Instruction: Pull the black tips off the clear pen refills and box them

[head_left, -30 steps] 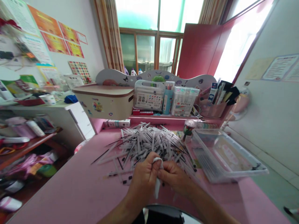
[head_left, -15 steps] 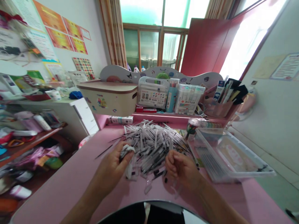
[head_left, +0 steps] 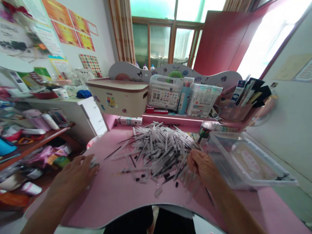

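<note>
My left hand (head_left: 78, 174) rests low over the left part of the pink desk, its fingers curled round a crumpled white tissue (head_left: 93, 162). My right hand (head_left: 201, 164) is closed in a pinch at the right edge of a heap of clear and white pen barrels (head_left: 163, 146). What its fingers hold, if anything, is hidden. Small black caps (head_left: 176, 184) and a clear cap (head_left: 158, 191) lie at the near side of the heap. Under my right wrist a thin dark stick (head_left: 209, 196) shows in part.
A clear plastic bin (head_left: 270, 182) stands at the right, beside a jar (head_left: 205, 130). On the shelf behind are a lidded beige box (head_left: 119, 100), marker cases (head_left: 165, 96) and a pink pen holder (head_left: 235, 110). A cluttered shelf (head_left: 48, 136) is at the left.
My left hand has moved left with the tissue, away from the heap to the desk's left side. My right hand has shifted slightly right and away. The view has tilted a little.
</note>
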A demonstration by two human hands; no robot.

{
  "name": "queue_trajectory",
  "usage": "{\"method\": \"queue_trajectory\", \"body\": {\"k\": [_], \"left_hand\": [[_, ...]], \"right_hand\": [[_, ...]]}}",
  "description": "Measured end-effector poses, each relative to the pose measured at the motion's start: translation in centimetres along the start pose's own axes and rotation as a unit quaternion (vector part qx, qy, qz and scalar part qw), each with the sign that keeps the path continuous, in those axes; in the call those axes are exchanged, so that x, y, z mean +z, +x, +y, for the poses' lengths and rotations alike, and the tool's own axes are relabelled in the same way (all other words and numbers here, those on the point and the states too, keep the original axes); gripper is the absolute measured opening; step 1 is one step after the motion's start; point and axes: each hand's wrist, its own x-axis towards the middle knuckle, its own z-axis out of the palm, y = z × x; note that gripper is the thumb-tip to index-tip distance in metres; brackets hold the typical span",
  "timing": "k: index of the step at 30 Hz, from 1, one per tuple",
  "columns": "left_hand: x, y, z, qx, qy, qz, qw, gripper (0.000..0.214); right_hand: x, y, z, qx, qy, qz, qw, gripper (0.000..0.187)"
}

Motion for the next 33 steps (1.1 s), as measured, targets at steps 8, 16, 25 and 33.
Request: {"method": "queue_trajectory", "body": {"k": [8, 16, 25, 33], "left_hand": [[-2.2, 0.5, 5.8, 0.102, -0.048, 0.095, 0.989, 0.043], [-2.7, -0.9, 14.9, 0.202, -0.214, -0.088, 0.952, 0.03], [-0.5, -1.0, 19.5, 0.24, -0.062, -0.221, 0.943, 0.02], [0.0, -0.7, 19.3, 0.212, -0.098, -0.216, 0.948, 0.028]], "right_hand": [[-0.1, 0.3, 0.2, -0.084, -0.264, 0.089, 0.957, 0.017], [-0.1, 0.4, 0.2, -0.121, -0.397, 0.096, 0.905, 0.019], [-0.4, 0.5, 0.9, -0.12, -0.406, 0.106, 0.9, 0.019], [-0.6, 0.8, 1.0, -0.137, -0.455, 0.082, 0.876, 0.013]]}}
